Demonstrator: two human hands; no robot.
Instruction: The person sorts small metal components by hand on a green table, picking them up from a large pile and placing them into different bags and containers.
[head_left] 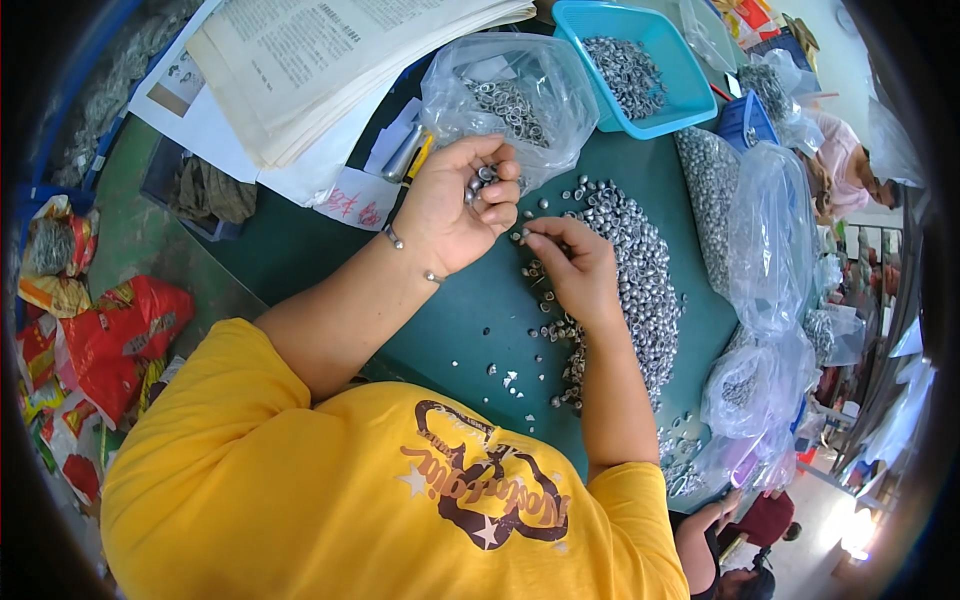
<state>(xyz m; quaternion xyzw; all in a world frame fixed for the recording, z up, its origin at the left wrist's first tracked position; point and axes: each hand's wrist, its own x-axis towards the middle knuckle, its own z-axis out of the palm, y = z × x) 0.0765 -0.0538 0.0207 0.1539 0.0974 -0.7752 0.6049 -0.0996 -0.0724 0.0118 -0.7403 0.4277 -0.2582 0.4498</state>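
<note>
Palm up, my left hand [462, 195] curls its fingers around several small metal caps [484, 180]. To its right, my right hand [575, 265] pinches one small silvery metal cap [527, 237] between thumb and fingertips. That hand is over the near-left fringe of a large heap of the same rounded grey metal pieces [640, 285], spread on a dark green tabletop [430, 335]. Loose pieces and pale scraps [510, 380] lie left of the heap. An open cuff bangle [396, 238] sits on my left wrist.
Beyond my hands stand a clear plastic bag of metal rings [510, 105] and a turquoise basket [670, 125] of metal pieces. Papers [290, 80] cover the far left. Filled plastic bags [765, 240] line the right edge. People [850, 170] are at the right. Red packages [125, 335] lie at left.
</note>
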